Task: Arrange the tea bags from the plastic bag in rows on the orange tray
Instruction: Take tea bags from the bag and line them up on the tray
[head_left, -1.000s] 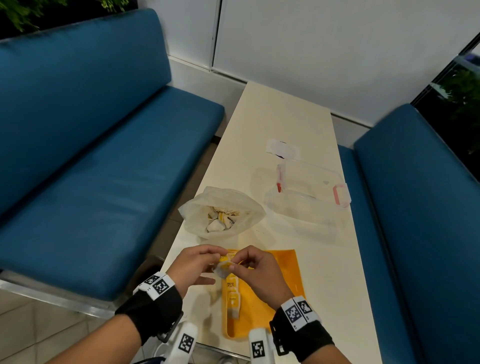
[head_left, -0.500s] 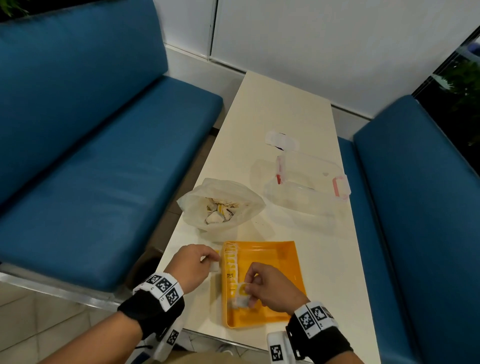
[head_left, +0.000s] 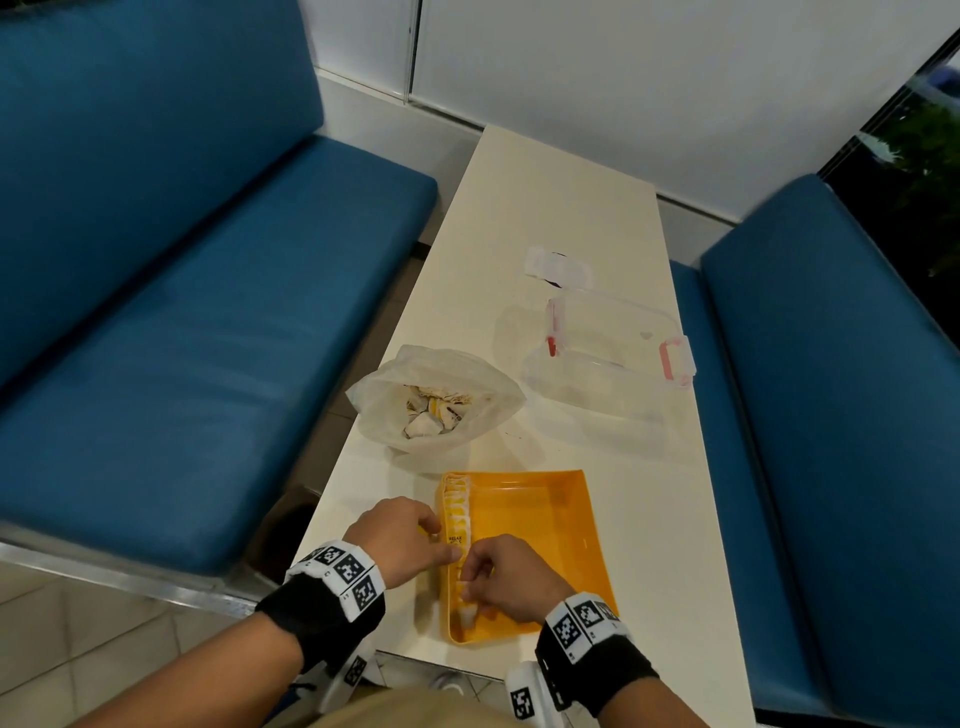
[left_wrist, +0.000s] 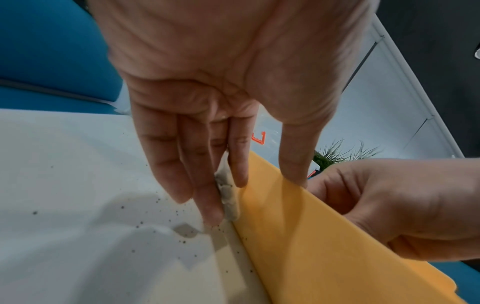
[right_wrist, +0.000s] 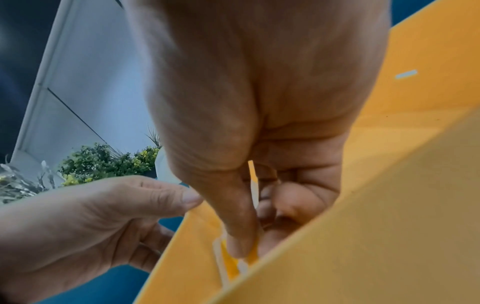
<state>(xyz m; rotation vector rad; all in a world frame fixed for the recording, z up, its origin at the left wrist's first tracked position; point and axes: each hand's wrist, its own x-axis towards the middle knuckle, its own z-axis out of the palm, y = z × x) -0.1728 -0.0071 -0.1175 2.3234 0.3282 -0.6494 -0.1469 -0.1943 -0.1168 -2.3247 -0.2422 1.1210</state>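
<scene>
The orange tray lies at the table's near end, with a row of yellow-and-white tea bags standing along its left wall. My right hand is inside the tray at the near end of that row, thumb and fingers pinching a yellow tea bag down on the tray floor. My left hand is at the tray's left wall, thumb on the rim, fingers straight down outside it. A greyish tea bag is pinched between two of its fingers. The open plastic bag, holding more tea bags, sits just beyond the tray.
A clear lidded container with pink clasps stands to the right of the bag, and a white slip lies beyond it. Blue benches flank the narrow table. Dark specks dot the tabletop beside the tray.
Both hands came down from above the tray. The right hand carried its tea bag to the near end of the row; the left hand settled against the tray's left wall.
</scene>
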